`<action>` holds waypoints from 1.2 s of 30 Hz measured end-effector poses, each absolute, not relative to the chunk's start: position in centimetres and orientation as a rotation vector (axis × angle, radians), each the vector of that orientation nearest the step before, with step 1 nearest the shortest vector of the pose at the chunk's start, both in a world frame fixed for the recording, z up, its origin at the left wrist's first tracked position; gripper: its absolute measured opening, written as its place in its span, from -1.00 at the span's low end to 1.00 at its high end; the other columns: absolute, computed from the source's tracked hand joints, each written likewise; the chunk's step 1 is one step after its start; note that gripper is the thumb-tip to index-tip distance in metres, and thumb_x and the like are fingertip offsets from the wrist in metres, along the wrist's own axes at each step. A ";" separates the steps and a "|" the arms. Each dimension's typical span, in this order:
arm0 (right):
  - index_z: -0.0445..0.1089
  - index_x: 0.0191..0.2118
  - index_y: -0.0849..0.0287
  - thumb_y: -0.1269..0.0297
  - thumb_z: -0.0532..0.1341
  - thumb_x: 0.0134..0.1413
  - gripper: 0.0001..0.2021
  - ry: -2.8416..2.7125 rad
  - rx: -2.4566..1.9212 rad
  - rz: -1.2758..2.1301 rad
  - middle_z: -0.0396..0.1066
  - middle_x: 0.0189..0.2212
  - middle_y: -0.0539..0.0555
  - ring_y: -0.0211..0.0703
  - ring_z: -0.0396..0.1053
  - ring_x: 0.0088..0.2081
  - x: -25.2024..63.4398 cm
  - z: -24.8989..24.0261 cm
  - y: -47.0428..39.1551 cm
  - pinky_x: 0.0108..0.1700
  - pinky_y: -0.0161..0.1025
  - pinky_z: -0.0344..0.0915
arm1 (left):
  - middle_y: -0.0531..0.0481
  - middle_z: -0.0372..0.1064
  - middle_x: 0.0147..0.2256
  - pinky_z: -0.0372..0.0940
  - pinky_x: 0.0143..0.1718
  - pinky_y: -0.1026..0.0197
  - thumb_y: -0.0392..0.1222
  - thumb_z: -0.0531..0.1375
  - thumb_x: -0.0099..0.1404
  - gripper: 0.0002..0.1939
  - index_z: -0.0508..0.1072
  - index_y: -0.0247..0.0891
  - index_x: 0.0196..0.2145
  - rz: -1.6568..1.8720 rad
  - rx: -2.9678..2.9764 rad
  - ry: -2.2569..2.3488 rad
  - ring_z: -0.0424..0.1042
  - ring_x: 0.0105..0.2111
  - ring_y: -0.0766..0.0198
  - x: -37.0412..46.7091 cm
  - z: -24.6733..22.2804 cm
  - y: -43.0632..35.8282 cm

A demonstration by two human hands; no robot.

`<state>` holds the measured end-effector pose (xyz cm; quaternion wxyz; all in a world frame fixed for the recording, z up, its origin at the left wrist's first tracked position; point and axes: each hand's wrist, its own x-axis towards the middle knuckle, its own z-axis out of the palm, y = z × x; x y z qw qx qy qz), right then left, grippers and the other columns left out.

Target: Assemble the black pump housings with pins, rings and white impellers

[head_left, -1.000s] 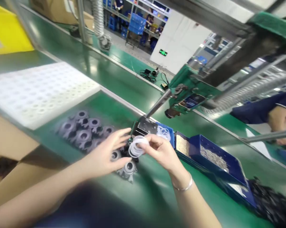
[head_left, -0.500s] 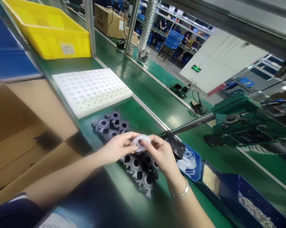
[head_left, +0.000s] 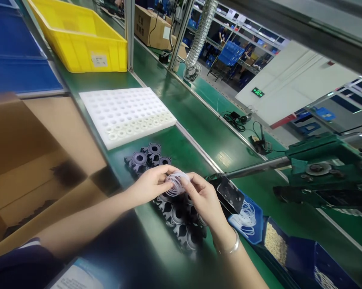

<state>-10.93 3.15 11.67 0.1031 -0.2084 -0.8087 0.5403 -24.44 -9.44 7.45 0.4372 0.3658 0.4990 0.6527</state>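
Two bare hands, close together at the centre, both pinching one loose bundle of thin white rings (head_left: 177,184). Left hand (head_left: 152,184) grips the bundle's left side between thumb and fingers; right hand (head_left: 203,196) has thumb and fingers on its right side. Rings fan out slightly between them, held above the worktop (head_left: 187,144). Silvery bangle (head_left: 235,243) on the right wrist; dark sleeve (head_left: 24,257) on the left forearm.

Below and behind the hands: dark metal castings (head_left: 177,214) with round central bores, clustered in rows on the green surface, partly hidden by fingers and wrists. Count uncertain.

Just right of the right hand, a black block (head_left: 230,194), worn at its edges. Beside it, a blue tray (head_left: 259,212) heaped with more white rings. Farther along the same line, a bin of small beige pieces (head_left: 275,243), then a dark blue bin (head_left: 301,251) with pale, slender parts, cut off by the frame. Green machine (head_left: 319,172) beyond these, at right.

Beyond the castings, a white foam block (head_left: 132,100) with rows of round holes; nearest rows carry cream ring-shaped pieces (head_left: 135,127). Yellow crate (head_left: 87,52) behind it. Cardboard box (head_left: 24,160), flaps spread, at left.
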 end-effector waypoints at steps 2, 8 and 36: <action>0.41 -0.33 0.14 0.01 0.08 0.32 -0.66 -2.398 -0.587 1.557 0.38 -0.41 0.02 -0.18 0.34 -0.35 -11.1 11.5 3.2 -0.25 -0.27 0.29 | -0.08 0.49 -0.16 0.39 -0.12 0.18 -0.29 0.22 0.27 -0.72 0.41 -0.31 -0.05 1.646 0.895 1.254 0.51 -0.19 0.19 -24.6 7.1 -9.5; 0.38 -0.44 0.13 0.12 0.08 0.34 -0.66 -2.463 -0.428 1.398 0.36 -0.34 0.06 -0.14 0.33 -0.23 -11.6 11.4 3.5 -0.15 -0.24 0.25 | -0.08 0.48 -0.11 0.35 -0.04 0.14 -0.23 0.19 0.32 -0.79 0.46 -0.25 -0.08 1.677 1.012 1.496 0.47 -0.10 0.13 -25.1 6.2 -9.8; 0.55 -0.31 0.18 0.03 0.30 0.09 -0.72 -2.258 -0.673 1.579 0.37 -0.59 -0.05 -0.30 0.25 -0.56 -16.3 9.5 5.2 -0.46 -0.32 0.21 | -0.03 0.50 -0.27 0.49 -0.39 0.21 -0.29 0.19 0.36 -0.93 0.47 -0.22 -0.22 2.179 0.980 1.323 0.57 -0.40 0.23 -28.8 3.7 -13.8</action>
